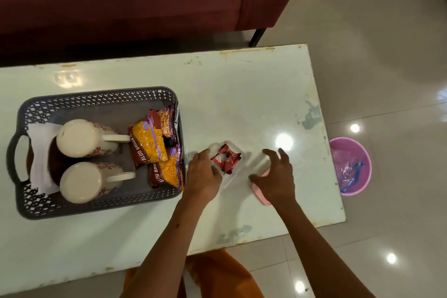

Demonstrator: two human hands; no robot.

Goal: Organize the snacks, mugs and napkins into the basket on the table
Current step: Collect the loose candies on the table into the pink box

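I see my left hand point(203, 173) resting on the white table point(242, 94), fingers loosely curled against the near-left edge of a clear plastic tray point(229, 164); I cannot tell whether it actually grips the tray or only touches it. Inside that tray, just right of the left fingertips, lies a crumpled red snack wrapper point(226, 158). My right hand point(275, 176) hovers to the right of the tray, fingers spread wide and holding nothing, with a pink object point(262, 191) partly hidden beneath its palm. Just left of the left hand sits the grey basket point(96, 97), already holding two white mugs point(84, 138) lying on their sides, white napkins point(40, 152) beyond them, and snack packets point(150, 143) on the side nearest my hand. Far right of the right hand, a pink bucket point(350, 166) stands on the floor.
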